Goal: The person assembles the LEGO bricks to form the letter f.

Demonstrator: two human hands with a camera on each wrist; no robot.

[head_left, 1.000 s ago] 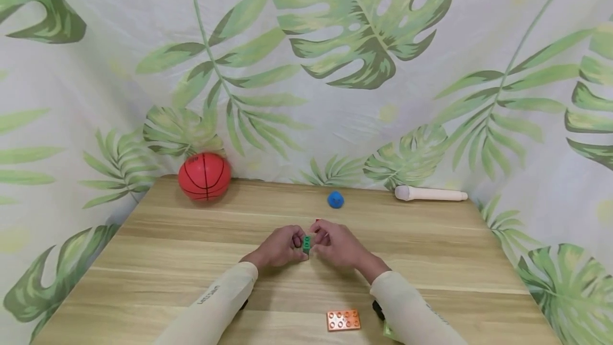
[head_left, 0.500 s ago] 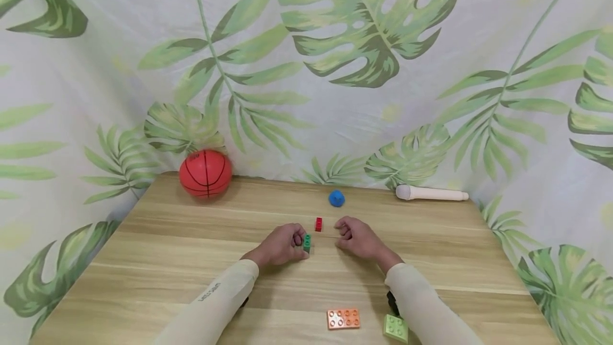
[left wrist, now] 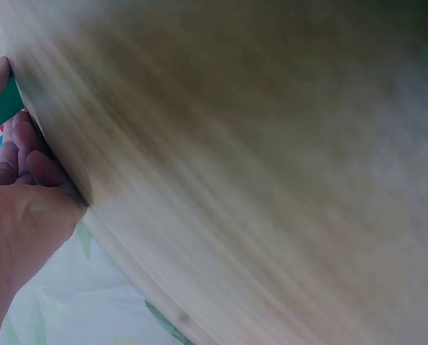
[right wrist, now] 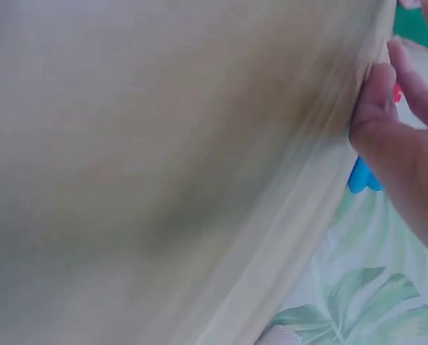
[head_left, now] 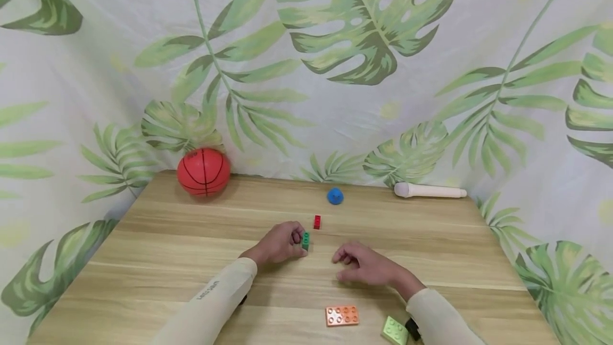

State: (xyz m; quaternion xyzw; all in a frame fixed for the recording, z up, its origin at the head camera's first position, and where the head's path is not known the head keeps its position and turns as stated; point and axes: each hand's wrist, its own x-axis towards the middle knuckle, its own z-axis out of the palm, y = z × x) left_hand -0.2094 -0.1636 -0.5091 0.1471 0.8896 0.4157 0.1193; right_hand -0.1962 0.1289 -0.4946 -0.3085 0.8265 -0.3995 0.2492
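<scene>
Saw a pale, whitish cloth [head_left: 335, 121] hung behind the bench [head_left: 167, 281] and round both its sides, filling much of the head view. Noticed shallow creases and soft folds across it. Picked out a large split leaf [head_left: 371, 25] printed high near the middle, long feathery fronds [head_left: 254, 41] to either side, and faint yellow blotches [head_left: 390, 111] among the green. Found the bench topped in light wood grain, streaked crosswise, its far edge close to the cloth. Met blurred grain and a slanting edge in both wrist views. Felt the light as soft and diffuse.
</scene>
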